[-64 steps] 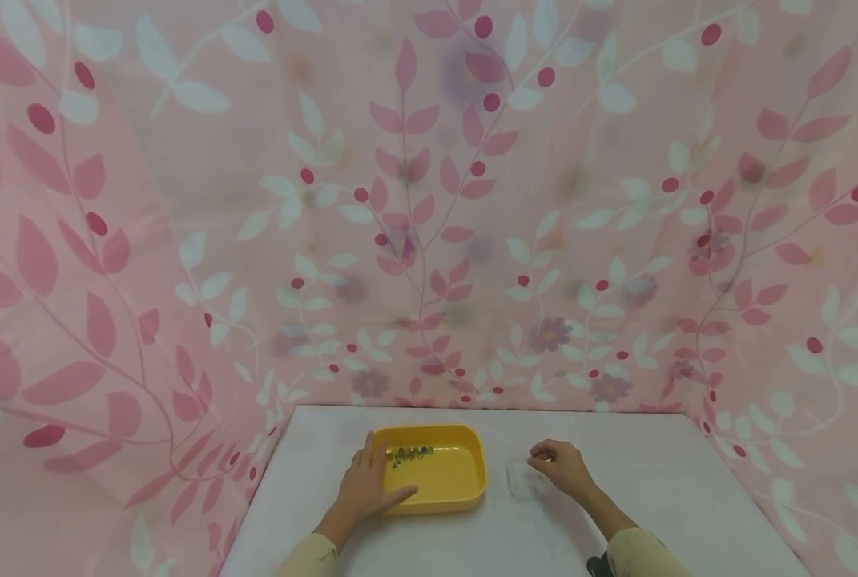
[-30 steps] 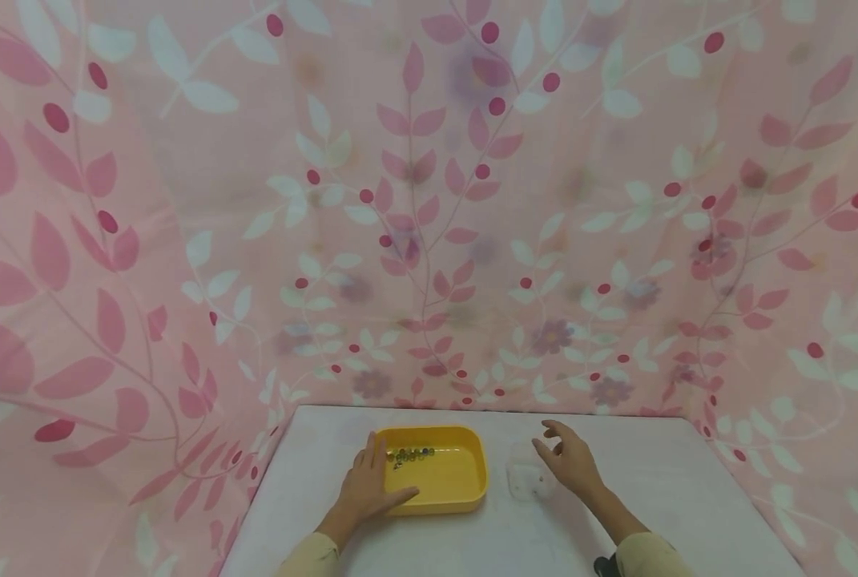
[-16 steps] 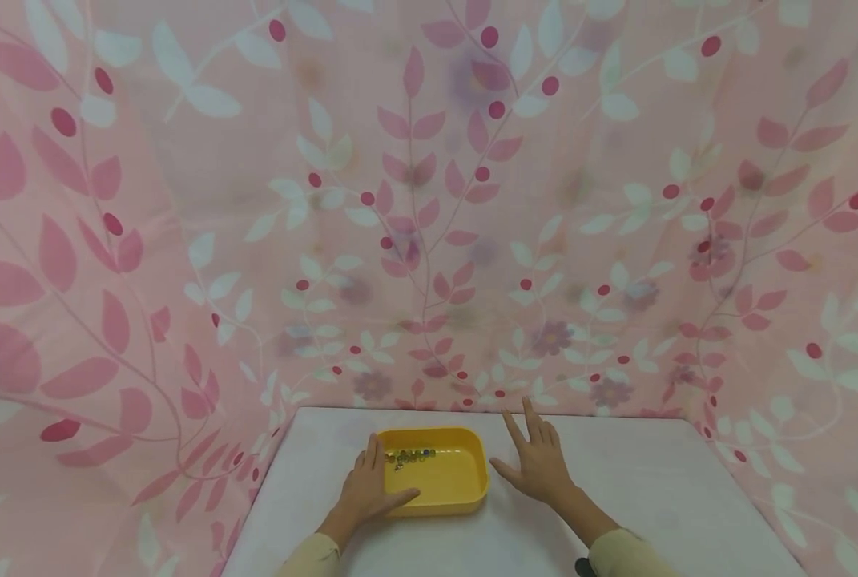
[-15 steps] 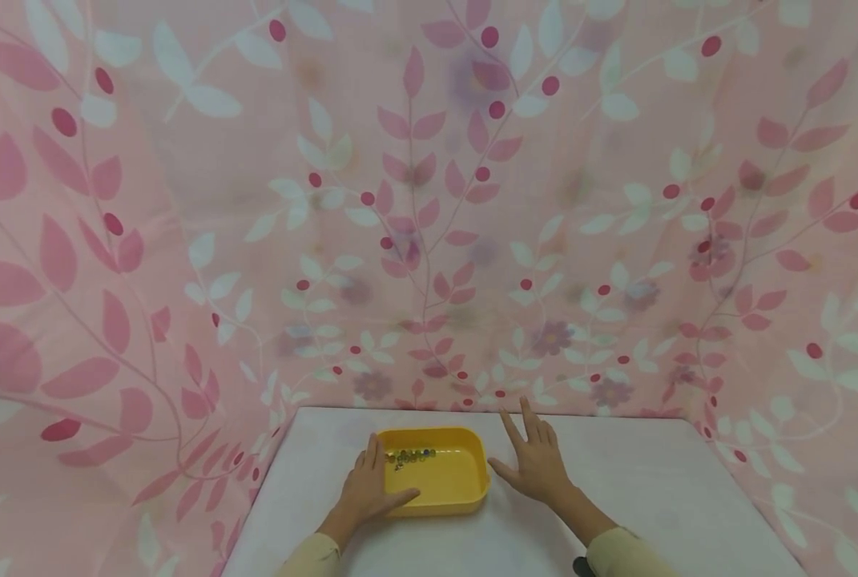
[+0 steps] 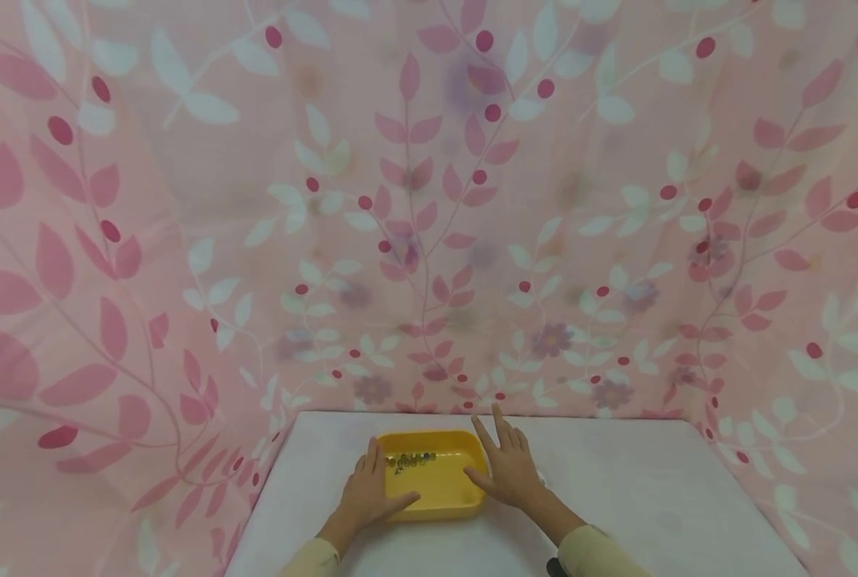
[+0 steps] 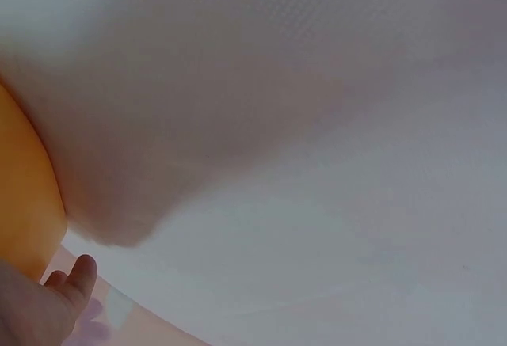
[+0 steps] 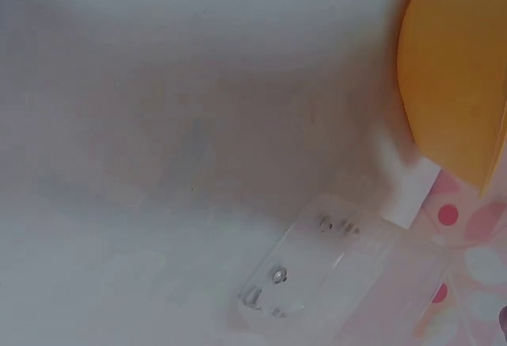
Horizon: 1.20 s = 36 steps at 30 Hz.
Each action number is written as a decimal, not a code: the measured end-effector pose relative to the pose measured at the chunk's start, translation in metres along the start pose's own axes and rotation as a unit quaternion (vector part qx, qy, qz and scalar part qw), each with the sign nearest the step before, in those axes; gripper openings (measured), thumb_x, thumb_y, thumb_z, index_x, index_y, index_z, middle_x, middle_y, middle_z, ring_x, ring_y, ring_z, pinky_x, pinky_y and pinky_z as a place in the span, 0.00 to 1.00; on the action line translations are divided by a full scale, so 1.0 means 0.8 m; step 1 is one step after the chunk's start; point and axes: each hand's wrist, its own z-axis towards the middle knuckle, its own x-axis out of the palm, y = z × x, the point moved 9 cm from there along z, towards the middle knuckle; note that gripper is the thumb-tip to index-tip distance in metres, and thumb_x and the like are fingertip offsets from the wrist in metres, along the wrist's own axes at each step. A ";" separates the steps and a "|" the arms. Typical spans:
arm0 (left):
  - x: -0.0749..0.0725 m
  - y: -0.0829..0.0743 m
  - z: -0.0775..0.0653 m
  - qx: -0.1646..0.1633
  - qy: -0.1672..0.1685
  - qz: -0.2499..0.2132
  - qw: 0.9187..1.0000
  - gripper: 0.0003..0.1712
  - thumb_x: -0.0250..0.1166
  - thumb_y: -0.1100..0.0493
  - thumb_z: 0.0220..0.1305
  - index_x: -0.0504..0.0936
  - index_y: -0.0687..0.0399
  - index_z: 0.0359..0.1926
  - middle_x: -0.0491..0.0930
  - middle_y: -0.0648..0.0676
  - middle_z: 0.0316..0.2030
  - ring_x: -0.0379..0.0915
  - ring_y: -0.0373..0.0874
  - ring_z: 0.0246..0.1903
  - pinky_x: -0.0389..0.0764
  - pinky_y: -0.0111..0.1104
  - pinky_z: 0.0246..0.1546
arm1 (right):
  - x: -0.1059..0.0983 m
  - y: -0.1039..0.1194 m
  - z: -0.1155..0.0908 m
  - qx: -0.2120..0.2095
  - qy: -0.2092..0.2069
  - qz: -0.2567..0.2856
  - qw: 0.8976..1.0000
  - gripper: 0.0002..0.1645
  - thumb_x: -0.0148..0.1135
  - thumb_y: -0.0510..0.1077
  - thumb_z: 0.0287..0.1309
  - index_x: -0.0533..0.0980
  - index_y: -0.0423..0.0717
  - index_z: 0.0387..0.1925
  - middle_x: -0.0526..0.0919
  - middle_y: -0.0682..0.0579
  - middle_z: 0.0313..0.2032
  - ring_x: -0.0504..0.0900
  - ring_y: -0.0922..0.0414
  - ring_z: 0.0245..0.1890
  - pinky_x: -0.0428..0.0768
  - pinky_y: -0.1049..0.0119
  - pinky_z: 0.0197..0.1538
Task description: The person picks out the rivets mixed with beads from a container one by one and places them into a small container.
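A yellow tray (image 5: 443,487) sits on the white table. Several small marble-like beads (image 5: 412,459) lie toward its back left, with a small dark bit (image 5: 399,471) just in front of them. My left hand (image 5: 365,489) rests along the tray's left side, fingers straight, thumb reaching over the front rim. At the opposite side, my right hand (image 5: 509,471) is spread with straight fingers at the right rim, its thumb over the tray's inside. A clear plastic box (image 7: 317,271) holding several small shiny pieces shows in the right wrist view; in the head view my right hand mostly hides it.
The white table (image 5: 659,497) reaches back to a pink leaf-patterned curtain (image 5: 429,240), which also hangs at both sides. A dark object (image 5: 555,567) shows at the right sleeve (image 5: 593,551).
My right hand was pinched over the clear box, then opened and moved left to the tray's right side. The left hand has stayed on the tray, which looks unmoved.
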 end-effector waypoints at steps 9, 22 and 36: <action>-0.007 -0.005 -0.002 0.009 0.002 -0.004 1.000 0.71 0.60 0.18 0.49 0.54 0.72 0.73 0.44 0.69 0.76 0.56 0.69 0.69 0.72 0.59 0.59 | 0.024 0.014 0.007 -0.003 0.030 -0.003 1.000 0.54 0.65 0.68 0.53 0.57 0.54 0.76 0.45 0.35 0.77 0.66 0.38 0.66 0.65 0.36 0.65; -0.010 -0.009 -0.005 0.009 0.005 -0.013 1.000 0.71 0.59 0.18 0.50 0.55 0.73 0.73 0.43 0.70 0.76 0.57 0.71 0.68 0.72 0.60 0.58 | 0.059 0.028 0.014 0.013 0.060 0.010 0.998 0.54 0.61 0.70 0.56 0.53 0.56 0.77 0.44 0.36 0.77 0.65 0.39 0.66 0.65 0.38 0.65; -0.011 -0.009 -0.005 0.032 -0.027 -0.002 0.999 0.67 0.60 0.21 0.52 0.57 0.73 0.72 0.45 0.72 0.75 0.59 0.72 0.66 0.74 0.61 0.55 | 0.076 0.053 0.020 0.004 0.059 0.017 0.998 0.54 0.65 0.68 0.55 0.56 0.54 0.76 0.43 0.35 0.77 0.65 0.39 0.66 0.67 0.38 0.63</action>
